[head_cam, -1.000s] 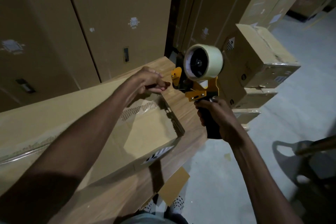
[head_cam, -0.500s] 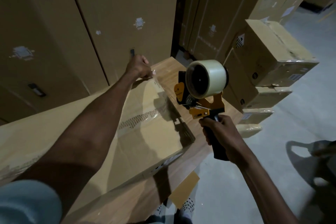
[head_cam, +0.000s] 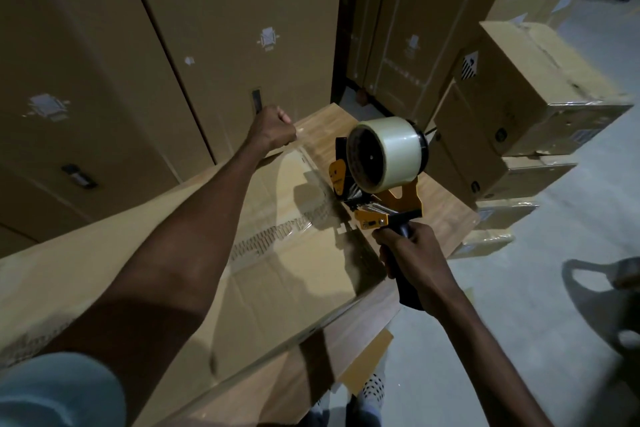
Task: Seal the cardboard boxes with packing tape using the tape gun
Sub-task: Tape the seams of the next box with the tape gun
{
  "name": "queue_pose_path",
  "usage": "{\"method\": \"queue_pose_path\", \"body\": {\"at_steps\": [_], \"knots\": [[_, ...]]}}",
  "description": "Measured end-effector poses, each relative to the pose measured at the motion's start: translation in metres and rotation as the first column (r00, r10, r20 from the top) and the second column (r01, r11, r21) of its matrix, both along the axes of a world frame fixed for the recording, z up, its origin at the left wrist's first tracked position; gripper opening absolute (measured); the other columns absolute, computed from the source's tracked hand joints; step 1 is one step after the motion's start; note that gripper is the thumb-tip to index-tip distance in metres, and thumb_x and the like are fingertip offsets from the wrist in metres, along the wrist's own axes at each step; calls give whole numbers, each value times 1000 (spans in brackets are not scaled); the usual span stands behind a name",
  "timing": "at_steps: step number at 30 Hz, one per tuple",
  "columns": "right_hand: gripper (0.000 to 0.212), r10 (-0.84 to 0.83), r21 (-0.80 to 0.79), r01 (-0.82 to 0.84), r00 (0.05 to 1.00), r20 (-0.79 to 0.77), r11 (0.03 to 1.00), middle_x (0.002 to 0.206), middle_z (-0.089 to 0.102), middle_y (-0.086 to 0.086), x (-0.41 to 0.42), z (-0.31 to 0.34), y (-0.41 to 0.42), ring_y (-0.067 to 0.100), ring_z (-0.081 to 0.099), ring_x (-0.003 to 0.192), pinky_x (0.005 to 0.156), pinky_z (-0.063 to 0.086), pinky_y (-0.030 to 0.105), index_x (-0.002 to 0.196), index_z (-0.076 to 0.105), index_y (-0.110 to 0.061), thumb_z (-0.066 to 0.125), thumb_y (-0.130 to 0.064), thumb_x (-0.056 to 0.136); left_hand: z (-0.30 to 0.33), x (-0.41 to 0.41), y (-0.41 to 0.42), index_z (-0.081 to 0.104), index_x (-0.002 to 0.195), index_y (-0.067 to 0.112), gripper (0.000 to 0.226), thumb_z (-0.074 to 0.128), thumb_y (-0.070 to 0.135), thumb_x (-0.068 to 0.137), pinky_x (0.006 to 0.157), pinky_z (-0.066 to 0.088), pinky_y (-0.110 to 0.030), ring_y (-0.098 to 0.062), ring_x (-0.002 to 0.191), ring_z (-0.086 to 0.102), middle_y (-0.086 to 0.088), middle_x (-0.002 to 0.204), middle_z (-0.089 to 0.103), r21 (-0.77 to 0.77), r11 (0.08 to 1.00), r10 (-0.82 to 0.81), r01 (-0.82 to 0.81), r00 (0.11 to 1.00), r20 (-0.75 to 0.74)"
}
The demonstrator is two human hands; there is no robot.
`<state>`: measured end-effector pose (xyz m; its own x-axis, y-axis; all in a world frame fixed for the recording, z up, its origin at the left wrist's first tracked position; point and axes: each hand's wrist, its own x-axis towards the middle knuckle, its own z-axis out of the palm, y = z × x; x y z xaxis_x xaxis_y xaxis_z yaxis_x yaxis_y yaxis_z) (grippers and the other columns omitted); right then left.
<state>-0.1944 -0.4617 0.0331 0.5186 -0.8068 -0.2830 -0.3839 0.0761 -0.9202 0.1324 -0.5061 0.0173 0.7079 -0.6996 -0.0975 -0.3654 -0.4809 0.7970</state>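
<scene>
The fingers of the right hand (head_cam: 412,263) were wrapped tight round the black handle of the tape gun (head_cam: 377,198), holding it upright beside the near right edge of the cardboard box (head_cam: 277,274). Its orange frame carried a fat roll of clear tape (head_cam: 391,154), and the front end of the gun sat just at the box's edge; whether it actually touched the cardboard I could not tell in that dim light. The left hand (head_cam: 273,130) was stretched out across the box to its far corner, the fingers curled into a fist there, seemingly pinching the tape end against the corner, though the tape itself was too faint to make out for certain. A glossy band of tape ran across the box top near the gun.

The box lay long and flat on a wooden counter (head_cam: 446,208), its flaps down. Behind it stood tall cartons (head_cam: 221,28) like a wall, and to the right a stack of smaller boxes (head_cam: 540,94) rested on the grey concrete floor (head_cam: 526,322). A loose scrap of cardboard (head_cam: 367,364) lay below the counter edge, near the person's patterned socks.
</scene>
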Motion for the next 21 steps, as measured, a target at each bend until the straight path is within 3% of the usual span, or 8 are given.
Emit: {"method": "queue_pose_path", "body": {"at_steps": [4, 10, 14, 16, 18, 21], "knots": [[19, -6, -14, 5, 999, -32, 1000, 63, 51, 10, 3, -8, -1, 21, 48, 54, 59, 40, 40, 83, 58, 2, 58, -11, 98, -12, 3, 0, 56, 88, 17, 28, 83, 14, 78, 69, 47, -28, -22, 80, 63, -10, 92, 67, 14, 1000, 8, -9, 1000, 13], [19, -7, -44, 5, 998, -61, 999, 66, 56, 11, 6, -15, 2, 17, 52, 56, 57, 41, 34, 94, 64, 4, 58, -13, 99, -30, 8, 6, 61, 88, 18, 32, 88, 27, 74, 72, 45, -31, -27, 95, 65, -6, 94, 65, -11, 1000, -3, 4, 999, 33], [19, 2, -86, -10, 996, -88, 996, 78, 65, 22, 6, -19, 2, 20, 58, 62, 62, 44, 38, 92, 69, -3, 60, -18, 99, -25, -5, 12, 62, 114, 15, 38, 78, 33, 85, 82, 45, -32, -28, 109, 61, -9, 118, 66, 52, 999, -3, -8, 979, 205], [18, 18, -92, -27, 995, -103, 995, 78, 66, 17, 5, -21, 1, 22, 60, 67, 65, 45, 41, 91, 70, -9, 60, -21, 99, -19, -13, 21, 59, 126, 10, 39, 71, 25, 92, 89, 44, -33, -32, 122, 56, -13, 134, 60, 53, 998, -3, -14, 954, 299], [18, 41, -85, -51, 992, -117, 995, 76, 66, 11, 4, -23, -2, 23, 60, 68, 66, 45, 43, 89, 70, -13, 59, -25, 98, -15, -24, 35, 59, 131, 8, 37, 63, 20, 96, 94, 45, -36, -33, 124, 55, -14, 136, 60, 8, 1000, 1, -4, 931, 366], [21, 108, -73, -117, 987, -118, 990, 70, 65, 3, 2, -20, -6, 22, 60, 66, 68, 49, 47, 86, 69, -13, 58, -24, 100, -16, -48, 54, 57, 139, 14, 38, 53, 25, 103, 105, 41, -40, -30, 133, 50, -9, 145, 55, 9, 990, -131, 139, 906, 402]]}}
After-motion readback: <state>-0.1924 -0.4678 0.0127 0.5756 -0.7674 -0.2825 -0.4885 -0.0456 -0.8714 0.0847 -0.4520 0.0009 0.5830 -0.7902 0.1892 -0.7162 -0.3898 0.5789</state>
